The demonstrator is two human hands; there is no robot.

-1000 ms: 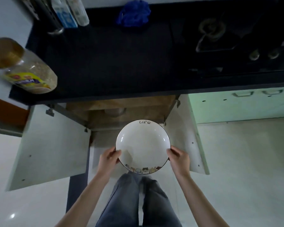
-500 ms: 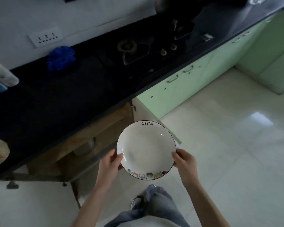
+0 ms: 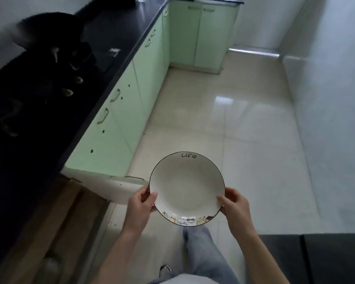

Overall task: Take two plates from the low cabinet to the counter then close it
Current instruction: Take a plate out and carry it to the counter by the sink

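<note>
Both of my hands hold one white plate (image 3: 186, 188) out in front of me, above the pale tiled floor (image 3: 244, 128) and clear of the worktop (image 3: 49, 95). My left hand (image 3: 139, 206) pinches the plate's left rim, thumb on the upper face and fingers curled beneath. My right hand (image 3: 235, 208) grips the right rim the same way, thumb lying over the edge. The plate sits roughly level, its thin dark border all round, the word "Life" written at the far edge and a row of small cartoon figures along the near edge. To my left runs the dark worktop, with a stove (image 3: 35, 83) on it that is too dim to make out well. Under it stand pale green cabinet fronts (image 3: 119, 111) with curved handles. The low cabinet (image 3: 55, 218) is at lower left, its wooden inside showing and its white door (image 3: 111, 187) swung open toward me, just beside my left hand. My jeans (image 3: 201, 253) show below the plate.
</note>
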